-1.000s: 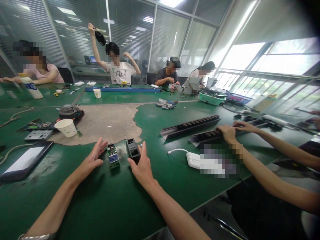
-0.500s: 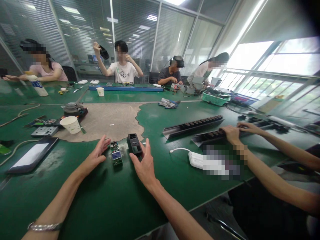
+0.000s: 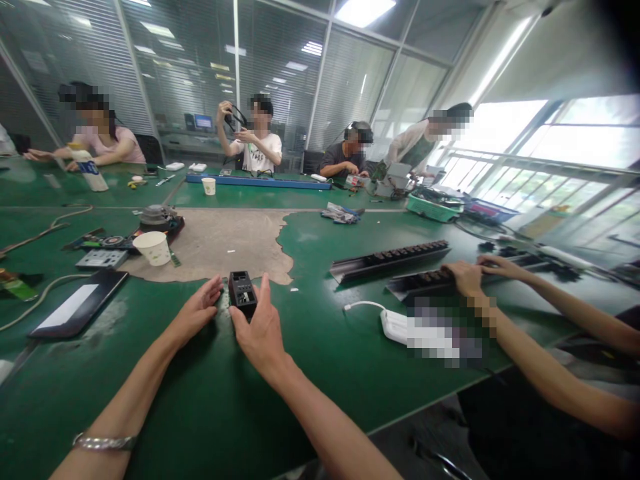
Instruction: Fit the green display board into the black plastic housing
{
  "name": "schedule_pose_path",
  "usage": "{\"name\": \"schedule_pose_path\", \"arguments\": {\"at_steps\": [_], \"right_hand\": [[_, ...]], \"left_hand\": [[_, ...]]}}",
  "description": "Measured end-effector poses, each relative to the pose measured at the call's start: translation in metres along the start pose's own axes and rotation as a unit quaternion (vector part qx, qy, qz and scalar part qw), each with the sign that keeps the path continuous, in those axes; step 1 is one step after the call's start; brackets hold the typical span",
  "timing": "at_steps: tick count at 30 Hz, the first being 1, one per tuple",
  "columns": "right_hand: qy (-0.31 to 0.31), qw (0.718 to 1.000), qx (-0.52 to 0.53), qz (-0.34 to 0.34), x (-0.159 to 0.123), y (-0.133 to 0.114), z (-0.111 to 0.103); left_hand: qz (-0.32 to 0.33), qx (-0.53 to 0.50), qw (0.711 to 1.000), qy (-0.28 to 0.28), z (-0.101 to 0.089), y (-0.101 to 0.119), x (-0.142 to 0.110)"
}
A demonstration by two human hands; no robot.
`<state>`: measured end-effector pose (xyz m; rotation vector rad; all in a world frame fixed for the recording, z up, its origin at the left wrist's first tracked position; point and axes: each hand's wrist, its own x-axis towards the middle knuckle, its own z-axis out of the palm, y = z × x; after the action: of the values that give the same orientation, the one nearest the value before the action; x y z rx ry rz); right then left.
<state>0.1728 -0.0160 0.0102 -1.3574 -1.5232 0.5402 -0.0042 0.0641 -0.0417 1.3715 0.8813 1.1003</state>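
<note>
A small black plastic housing (image 3: 243,293) with cut-outs in its top is gripped in my right hand (image 3: 260,327), thumb on its near left side and fingers on the right. It sits where the green circuit board lay; through the housing's lower window a bit of something light shows, while the rest of the board is hidden. My left hand (image 3: 199,310) is open just left of the housing, fingers stretched out and apart from it, holding nothing.
A black panel with a white sheet (image 3: 75,307), a paper cup (image 3: 153,249) and electronic parts lie left. To the right are a white charger-like block (image 3: 395,327) with a cable and a black slotted rail (image 3: 390,260). A co-worker's hands (image 3: 467,277) work at a second rail.
My right hand has carried the black housing left, onto the circuit board's spot, covering the board. My left hand stays open beside it. Across the table a person has lowered a black headset.
</note>
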Motion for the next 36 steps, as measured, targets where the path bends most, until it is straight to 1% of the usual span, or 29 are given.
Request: {"name": "schedule_pose_path", "arguments": {"at_steps": [5, 10, 14, 17, 21, 24, 27, 30, 31, 33, 34, 36], "right_hand": [[-0.027, 0.999, -0.045, 0.007, 0.001, -0.004, 0.008], [-0.042, 0.998, -0.045, -0.009, -0.013, 0.012, 0.014], [-0.032, 0.999, -0.019, -0.025, -0.022, 0.027, 0.015], [-0.019, 0.999, 0.006, -0.027, -0.023, 0.032, 0.017], [-0.021, 0.999, 0.040, -0.026, -0.022, 0.032, 0.021], [-0.007, 0.997, 0.067, -0.024, -0.021, 0.023, 0.019], [0.006, 0.996, 0.090, -0.024, -0.015, 0.009, 0.007], [0.022, 0.995, 0.093, -0.038, -0.007, 0.002, -0.017], [0.027, 0.995, 0.086, -0.043, -0.004, 0.004, -0.027], [0.033, 0.996, 0.071, -0.048, 0.001, 0.017, -0.043], [0.032, 0.996, 0.065, -0.043, 0.003, 0.025, -0.050], [0.029, 0.998, 0.047, -0.025, 0.004, 0.045, -0.057]], "left_hand": [[-0.001, -0.001, 1.000, 0.009, 0.001, 0.001, 0.000], [0.012, 0.008, 1.000, -0.005, 0.000, -0.002, 0.001], [0.023, 0.018, 0.999, -0.015, 0.000, -0.002, 0.000], [0.019, 0.020, 1.000, -0.014, 0.001, -0.001, 0.000], [0.015, 0.023, 0.999, -0.017, 0.001, -0.001, 0.000], [0.016, 0.021, 0.999, -0.021, -0.001, -0.003, -0.001], [0.031, 0.023, 0.998, -0.049, -0.003, -0.002, -0.003], [0.046, 0.059, 0.991, -0.111, -0.002, 0.004, -0.007], [0.049, 0.079, 0.987, -0.132, -0.001, 0.007, -0.008], [0.049, 0.128, 0.977, -0.162, 0.002, 0.013, -0.011], [0.047, 0.154, 0.972, -0.169, 0.004, 0.015, -0.012], [0.043, 0.199, 0.965, -0.166, 0.007, 0.018, -0.014]]}}
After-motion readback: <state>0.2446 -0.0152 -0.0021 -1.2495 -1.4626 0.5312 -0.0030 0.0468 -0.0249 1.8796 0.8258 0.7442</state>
